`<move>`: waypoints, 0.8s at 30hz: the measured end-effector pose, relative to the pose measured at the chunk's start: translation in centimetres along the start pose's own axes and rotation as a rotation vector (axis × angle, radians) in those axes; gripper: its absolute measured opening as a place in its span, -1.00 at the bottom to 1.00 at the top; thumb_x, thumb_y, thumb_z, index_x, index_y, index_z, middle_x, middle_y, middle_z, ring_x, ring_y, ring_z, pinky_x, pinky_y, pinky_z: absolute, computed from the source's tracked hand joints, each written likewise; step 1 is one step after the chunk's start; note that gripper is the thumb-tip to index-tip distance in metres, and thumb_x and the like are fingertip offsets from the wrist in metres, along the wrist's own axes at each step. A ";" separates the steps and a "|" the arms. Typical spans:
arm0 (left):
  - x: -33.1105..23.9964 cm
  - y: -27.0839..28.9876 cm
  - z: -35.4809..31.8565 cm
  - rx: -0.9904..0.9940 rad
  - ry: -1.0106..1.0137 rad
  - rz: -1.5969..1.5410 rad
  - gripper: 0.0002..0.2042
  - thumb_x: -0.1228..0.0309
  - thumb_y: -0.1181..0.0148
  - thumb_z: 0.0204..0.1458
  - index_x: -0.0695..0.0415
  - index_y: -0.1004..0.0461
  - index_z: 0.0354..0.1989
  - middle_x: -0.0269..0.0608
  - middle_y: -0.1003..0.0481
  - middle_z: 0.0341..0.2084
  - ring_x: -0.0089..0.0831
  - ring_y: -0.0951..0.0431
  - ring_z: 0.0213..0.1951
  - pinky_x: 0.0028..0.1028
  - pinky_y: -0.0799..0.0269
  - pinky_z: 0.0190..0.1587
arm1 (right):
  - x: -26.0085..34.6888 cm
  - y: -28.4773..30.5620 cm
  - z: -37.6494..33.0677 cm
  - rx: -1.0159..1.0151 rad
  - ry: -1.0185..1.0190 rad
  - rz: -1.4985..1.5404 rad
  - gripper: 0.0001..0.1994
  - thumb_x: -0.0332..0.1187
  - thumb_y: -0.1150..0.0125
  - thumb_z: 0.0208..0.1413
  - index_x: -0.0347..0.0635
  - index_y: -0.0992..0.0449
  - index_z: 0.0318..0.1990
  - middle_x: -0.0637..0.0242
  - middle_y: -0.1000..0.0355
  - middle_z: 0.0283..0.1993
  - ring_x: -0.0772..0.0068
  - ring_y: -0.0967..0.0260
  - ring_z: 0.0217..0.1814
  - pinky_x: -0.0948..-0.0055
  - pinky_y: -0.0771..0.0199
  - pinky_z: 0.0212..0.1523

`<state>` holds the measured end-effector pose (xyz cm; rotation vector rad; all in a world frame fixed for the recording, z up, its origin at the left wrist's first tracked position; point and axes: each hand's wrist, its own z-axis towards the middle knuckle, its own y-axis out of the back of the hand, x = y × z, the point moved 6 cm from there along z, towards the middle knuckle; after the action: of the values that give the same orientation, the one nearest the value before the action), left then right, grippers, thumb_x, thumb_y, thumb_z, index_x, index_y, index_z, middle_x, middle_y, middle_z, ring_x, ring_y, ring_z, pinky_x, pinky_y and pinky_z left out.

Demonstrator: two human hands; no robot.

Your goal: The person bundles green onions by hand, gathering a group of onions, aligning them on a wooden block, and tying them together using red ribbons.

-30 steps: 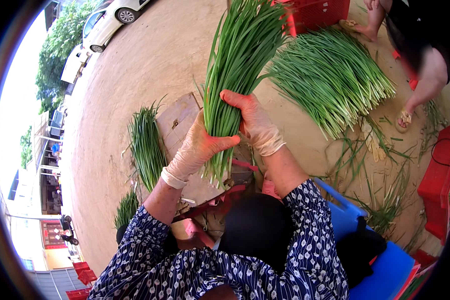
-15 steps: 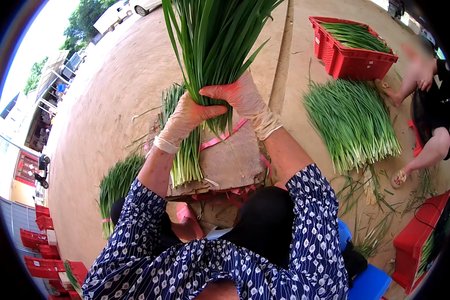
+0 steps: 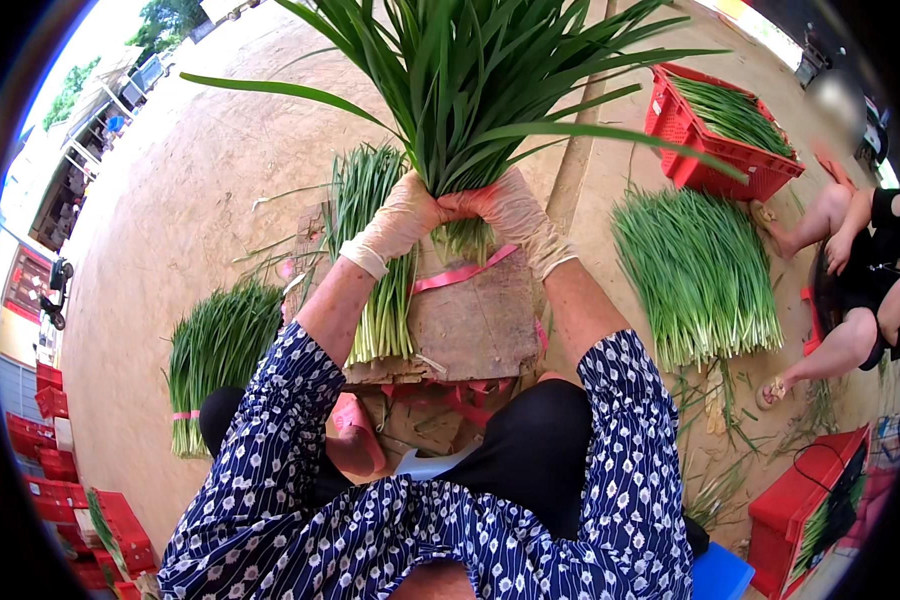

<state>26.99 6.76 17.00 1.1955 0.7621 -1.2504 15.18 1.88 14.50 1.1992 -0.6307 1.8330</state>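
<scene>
A thick bunch of garlic chives [image 3: 460, 110] stands upright in front of me, its long flat leaves fanning out at the top. Both of my hands wear thin whitish gloves and are wrapped round its lower part. My left hand [image 3: 398, 222] grips from the left and my right hand [image 3: 518, 215] from the right, their thumbs meeting in front. The stalk ends show below my fingers. Beneath lies a worn wooden board [image 3: 475, 335] with a pink ribbon [image 3: 462, 274] across it. On its left side rests another heap of chives [image 3: 378, 325], stalks toward me.
A chive bundle [image 3: 220, 350] with a pink band lies left of the board. At right is a wide chive pile [image 3: 700, 280], with a filled red crate [image 3: 672, 135] behind it and a seated person [image 3: 850, 250] beside it. More red crates [image 3: 55, 495] stand at lower left.
The leaf tops of the held chives have spread much wider to both sides. My hands have shifted slightly and still grip the bunch. The whole view has tilted a little.
</scene>
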 end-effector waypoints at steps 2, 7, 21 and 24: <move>0.9 0.9 0.2 0.024 -0.014 0.262 -0.49 0.46 -0.49 -0.08 0.25 -0.46 0.08 -0.27 -0.55 -0.03 -0.55 -0.46 -0.04 -0.46 -0.47 0.04 | 0.4 -0.6 0.6 0.015 0.034 0.000 -0.44 -0.40 -0.60 -0.28 -0.22 -0.56 -0.01 0.25 -0.59 -0.07 0.40 -0.50 -0.04 0.36 -0.51 -0.01; -0.8 2.3 0.8 -0.059 -0.029 0.402 -0.53 0.41 -0.52 -0.11 0.23 -0.53 0.02 -0.23 -0.61 -0.15 -0.54 -0.53 -0.12 -0.43 -0.52 -0.07 | 2.6 -0.8 1.7 -0.032 0.112 0.012 -0.55 -0.46 -0.54 -0.17 -0.24 -0.57 -0.04 0.27 -0.59 -0.09 0.43 -0.50 -0.07 0.37 -0.52 -0.03; -4.5 4.4 -2.0 -0.095 0.058 0.304 -0.54 0.25 -0.50 -0.08 0.22 -0.56 -0.04 -0.26 -0.62 -0.25 -0.56 -0.53 -0.19 -0.44 -0.51 -0.11 | 4.4 -3.6 3.0 -0.019 -0.031 0.198 -0.75 -0.58 -0.46 -0.11 -0.30 -0.63 -0.20 0.28 -0.61 -0.26 0.49 -0.54 -0.27 0.47 -0.60 -0.24; -2.4 4.2 -0.9 -0.183 -0.018 0.279 -0.50 0.31 -0.53 -0.11 0.22 -0.52 0.01 -0.25 -0.62 -0.20 -0.55 -0.53 -0.16 -0.44 -0.51 -0.08 | 3.2 -2.9 3.1 -0.025 0.019 0.205 -0.72 -0.59 -0.47 -0.12 -0.29 -0.62 -0.18 0.27 -0.61 -0.24 0.49 -0.54 -0.24 0.45 -0.61 -0.21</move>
<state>30.67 7.92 20.03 1.0964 0.6562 -0.9400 18.52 2.25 18.61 1.1340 -0.7879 1.9972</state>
